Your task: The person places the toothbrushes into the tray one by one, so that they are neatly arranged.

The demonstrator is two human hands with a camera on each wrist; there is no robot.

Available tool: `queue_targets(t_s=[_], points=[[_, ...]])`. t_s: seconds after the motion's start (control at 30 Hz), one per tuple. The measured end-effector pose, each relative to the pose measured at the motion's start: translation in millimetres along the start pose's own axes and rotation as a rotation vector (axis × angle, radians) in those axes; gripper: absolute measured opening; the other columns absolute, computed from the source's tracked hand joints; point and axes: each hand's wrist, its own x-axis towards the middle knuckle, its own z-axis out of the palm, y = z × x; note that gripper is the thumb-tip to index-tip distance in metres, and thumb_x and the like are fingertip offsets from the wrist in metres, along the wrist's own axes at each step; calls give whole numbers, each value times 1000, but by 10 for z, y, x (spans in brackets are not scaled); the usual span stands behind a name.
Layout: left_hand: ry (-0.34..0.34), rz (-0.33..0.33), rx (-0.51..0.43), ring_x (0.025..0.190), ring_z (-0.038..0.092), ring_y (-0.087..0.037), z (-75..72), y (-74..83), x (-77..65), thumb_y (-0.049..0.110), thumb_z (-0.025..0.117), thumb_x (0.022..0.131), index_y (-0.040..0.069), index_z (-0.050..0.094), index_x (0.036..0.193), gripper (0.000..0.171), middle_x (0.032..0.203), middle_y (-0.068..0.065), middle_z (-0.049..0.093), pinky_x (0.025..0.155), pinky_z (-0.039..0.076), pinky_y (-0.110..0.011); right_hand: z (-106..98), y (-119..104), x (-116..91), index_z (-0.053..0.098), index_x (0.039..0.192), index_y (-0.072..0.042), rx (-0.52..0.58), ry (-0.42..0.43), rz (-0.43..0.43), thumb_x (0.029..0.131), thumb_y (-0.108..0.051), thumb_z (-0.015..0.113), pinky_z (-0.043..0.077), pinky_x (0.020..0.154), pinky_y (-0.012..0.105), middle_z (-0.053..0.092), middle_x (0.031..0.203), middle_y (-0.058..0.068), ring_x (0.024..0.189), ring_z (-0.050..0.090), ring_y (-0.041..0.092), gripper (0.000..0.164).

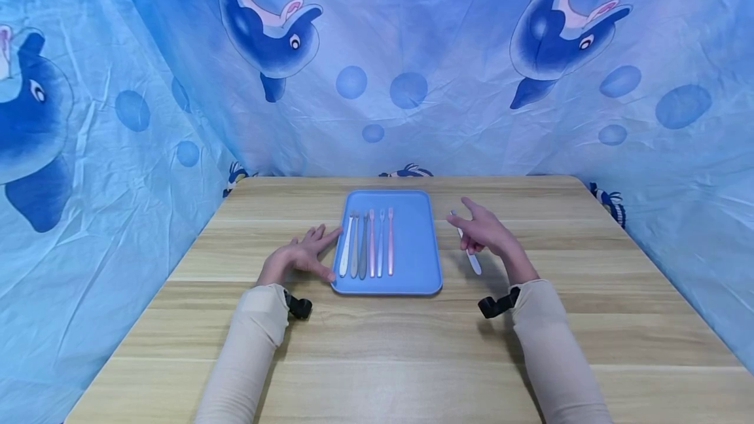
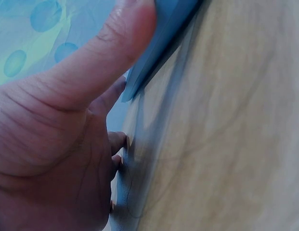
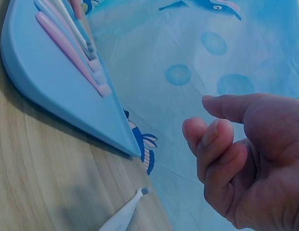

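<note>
A blue tray (image 1: 415,247) lies on the table with several toothbrushes in a row on its left half: a white toothbrush (image 1: 346,255), grey ones, pink ones and a light blue toothbrush (image 1: 380,247). My left hand (image 1: 302,255) spreads its fingers at the tray's left side, thumb at the near left corner and index finger along the edge. To the right of the tray, a white toothbrush (image 1: 474,264) rests on the wood. Above it hovers my right hand (image 1: 485,231), index finger and thumb extended and the other fingers loosely bent, holding nothing. Part of this toothbrush is hidden behind the hand.
The wooden table (image 1: 389,358) extends around the tray. Blue curtains (image 1: 377,31) with dolphin prints hang behind it and at both sides. Each wrist wears a black camera strap.
</note>
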Motion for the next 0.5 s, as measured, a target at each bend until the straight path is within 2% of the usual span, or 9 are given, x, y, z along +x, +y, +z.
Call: queue_targets(t_s=[0.33, 0.5], points=[[-2, -17, -4, 156, -20, -39, 18, -61, 55, 73, 80, 62, 35, -1, 162, 134, 169, -13, -18, 121, -11, -70, -54, 131, -27, -2, 162, -8, -20, -1, 29, 104, -42, 51, 43, 44, 23, 58, 54, 0, 43, 53, 10, 86], [-4, -15, -9, 156, -20, -38, 10, -36, 27, 73, 81, 61, 33, -1, 162, 135, 169, -14, -18, 122, -12, -68, -77, 222, -26, -1, 162, -6, -40, -8, 53, 104, -39, 50, 44, 45, 25, 58, 54, -1, 43, 52, 10, 83]])
